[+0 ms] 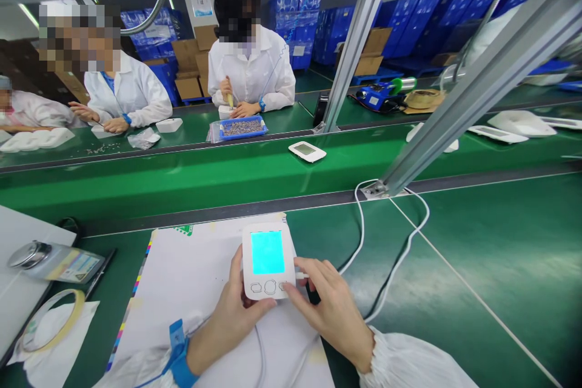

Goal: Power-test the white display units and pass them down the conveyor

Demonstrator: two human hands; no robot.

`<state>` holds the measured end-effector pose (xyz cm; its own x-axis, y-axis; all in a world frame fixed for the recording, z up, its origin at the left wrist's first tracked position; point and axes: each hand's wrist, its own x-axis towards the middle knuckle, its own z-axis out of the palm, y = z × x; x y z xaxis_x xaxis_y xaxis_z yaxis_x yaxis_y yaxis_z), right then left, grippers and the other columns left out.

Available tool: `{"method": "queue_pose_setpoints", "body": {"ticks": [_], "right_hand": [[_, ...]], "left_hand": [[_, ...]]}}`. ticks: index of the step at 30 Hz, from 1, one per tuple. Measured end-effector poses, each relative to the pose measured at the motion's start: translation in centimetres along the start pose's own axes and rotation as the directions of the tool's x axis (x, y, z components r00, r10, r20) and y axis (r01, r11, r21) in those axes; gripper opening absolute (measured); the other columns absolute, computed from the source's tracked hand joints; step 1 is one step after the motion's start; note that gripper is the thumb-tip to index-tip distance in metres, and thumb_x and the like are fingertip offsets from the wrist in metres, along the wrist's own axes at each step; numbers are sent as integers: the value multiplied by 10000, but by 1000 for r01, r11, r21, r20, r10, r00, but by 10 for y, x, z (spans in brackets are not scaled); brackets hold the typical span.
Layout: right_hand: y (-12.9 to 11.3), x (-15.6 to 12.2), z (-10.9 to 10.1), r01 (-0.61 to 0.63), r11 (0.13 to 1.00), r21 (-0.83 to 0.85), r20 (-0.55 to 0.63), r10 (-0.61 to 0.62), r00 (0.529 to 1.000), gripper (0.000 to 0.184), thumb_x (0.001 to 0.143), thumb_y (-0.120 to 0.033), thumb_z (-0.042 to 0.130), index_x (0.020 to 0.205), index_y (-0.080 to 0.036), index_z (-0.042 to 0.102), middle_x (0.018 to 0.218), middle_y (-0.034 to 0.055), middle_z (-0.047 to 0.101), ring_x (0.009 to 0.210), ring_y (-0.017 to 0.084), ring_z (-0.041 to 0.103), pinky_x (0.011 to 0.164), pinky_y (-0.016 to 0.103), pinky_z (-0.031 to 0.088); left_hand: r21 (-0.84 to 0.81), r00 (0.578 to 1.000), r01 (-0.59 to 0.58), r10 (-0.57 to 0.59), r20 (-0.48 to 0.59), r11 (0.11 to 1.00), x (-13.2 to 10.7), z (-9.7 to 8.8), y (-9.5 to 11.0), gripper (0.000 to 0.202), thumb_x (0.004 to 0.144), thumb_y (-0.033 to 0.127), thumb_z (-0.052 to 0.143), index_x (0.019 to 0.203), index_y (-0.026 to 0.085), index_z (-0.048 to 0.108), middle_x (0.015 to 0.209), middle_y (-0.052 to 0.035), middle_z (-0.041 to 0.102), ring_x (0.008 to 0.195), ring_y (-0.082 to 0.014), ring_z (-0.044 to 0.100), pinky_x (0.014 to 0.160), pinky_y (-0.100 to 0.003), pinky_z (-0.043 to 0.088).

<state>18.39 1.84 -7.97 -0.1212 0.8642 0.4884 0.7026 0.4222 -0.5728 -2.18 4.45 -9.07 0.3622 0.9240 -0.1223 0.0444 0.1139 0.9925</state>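
A white blood pressure monitor [246,254] with a lit cyan screen and outlined buttons is held up over a white sheet [191,279]. My left hand [236,309] grips its left side and lower edge, thumb along the bottom. My right hand [330,300] is at its right side, with the thumb on the right-hand button and the index finger on the side edge. A white cable plug [301,276] enters that side between these fingers; the other right fingers are partly hidden. A blue wrist strap [182,354] circles my left wrist.
A white cable [427,212] loops to the metal post [400,163]. At left are a bottle [59,260] and a tape roll [75,309]. Another monitor [307,151] lies on the green conveyor belt [254,163]. Co-workers sit opposite, one near a blue tray [221,131] of small parts.
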Motion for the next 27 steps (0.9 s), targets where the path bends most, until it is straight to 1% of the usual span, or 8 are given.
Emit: {"method": "queue_pose_setpoints", "body": {"ticks": [5,10,16,19,23,27], "right_hand": [[-1,0,0,10,1000,-4,-11,-10,1000,144,1012,-274,554,1123,-186,582,760,17,646,624,205,597,629,345,453],[-1,1,-1,8,1000,-5,-17,-8,1000,133,1013,-268,542,1115,-194,585,759,14,647,618,202,595,632,339,447],[-1,1,0,15,1000,-3,-19,-15,1000,136,993,-239,561,1111,-178,592,761,11,642,611,196,584,634,331,434],[-2,0,1,6,1000,-23,-34,-7,999,109,987,-235,560,1070,-178,600,730,3,618,594,193,567,620,325,423],[-3,-1,3,9,999,-32,-46,-11,999,105,983,-238,558,1061,-177,594,734,4,614,593,193,564,623,325,420],[-3,-1,4,-6,999,-46,-38,4,999,90,979,-239,558,1046,-183,583,721,-3,603,582,192,558,617,323,417]], "left_hand": [[-4,1000,-7,7,2,1000,1,-1,0,1021,807,400,823,1573,306,154,1331,-114,637,1120,-317,654,881,-402,575],[-4,1000,-12,12,3,1000,1,0,-1,1013,811,397,820,1571,310,155,1329,-108,641,1117,-308,655,889,-388,572],[-14,1000,-4,4,17,1000,0,-1,-2,1005,816,366,812,1563,311,143,1257,-83,674,1047,-274,672,833,-348,568],[-3,1000,7,-7,19,1000,1,-1,-2,987,816,335,809,1557,311,159,1270,-78,666,1038,-261,668,810,-321,559],[16,1000,22,-22,5,1000,0,-1,-3,1005,808,294,803,1562,295,138,1192,-61,700,933,-228,677,738,-288,548],[15,1000,21,-21,-1,1000,0,-2,-7,1027,805,310,804,1570,290,119,1228,-70,696,972,-243,681,780,-310,558]]}}
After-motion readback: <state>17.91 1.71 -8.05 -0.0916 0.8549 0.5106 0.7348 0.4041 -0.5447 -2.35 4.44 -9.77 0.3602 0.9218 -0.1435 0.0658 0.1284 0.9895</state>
